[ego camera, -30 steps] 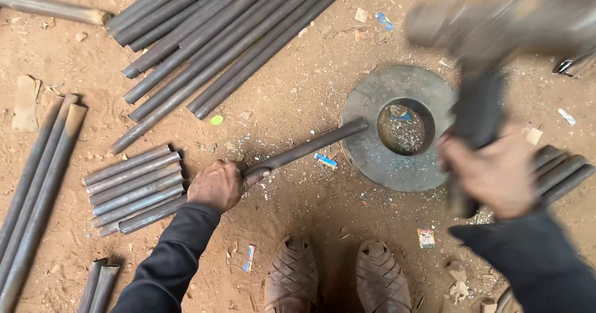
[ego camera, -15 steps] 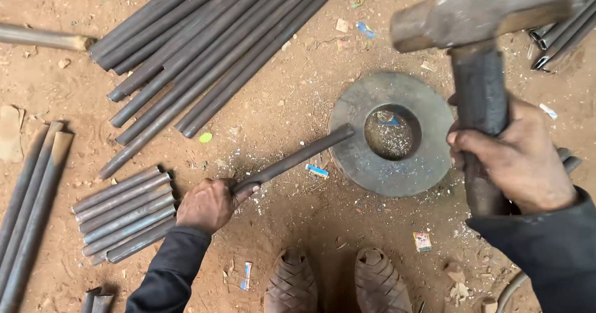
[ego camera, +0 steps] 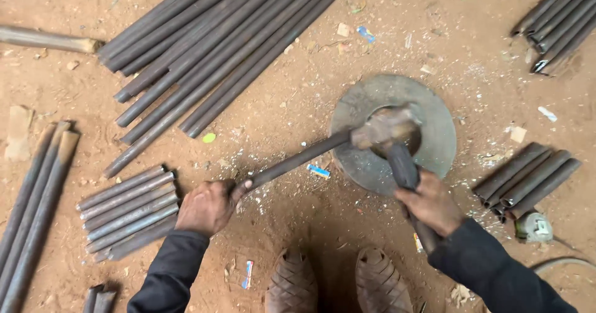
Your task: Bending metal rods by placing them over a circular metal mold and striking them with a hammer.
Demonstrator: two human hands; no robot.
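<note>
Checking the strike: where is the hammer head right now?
Right of centre in the head view, the hammer head sits on the rod's far end, over the metal ring.

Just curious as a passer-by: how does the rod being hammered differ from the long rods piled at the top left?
The hammered rod lies alone, held by the left hand, its far end on the metal ring under the hammer. The long rods lie bundled side by side on the dirt, untouched and longer. Both are dark, round metal.

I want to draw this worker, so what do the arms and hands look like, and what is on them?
Both arms wear long dark sleeves, nearly black, that reach the wrists. The left hand and the right hand are bare: no gloves show. I can make out no rings, watch or markings on the sleeves.
</note>
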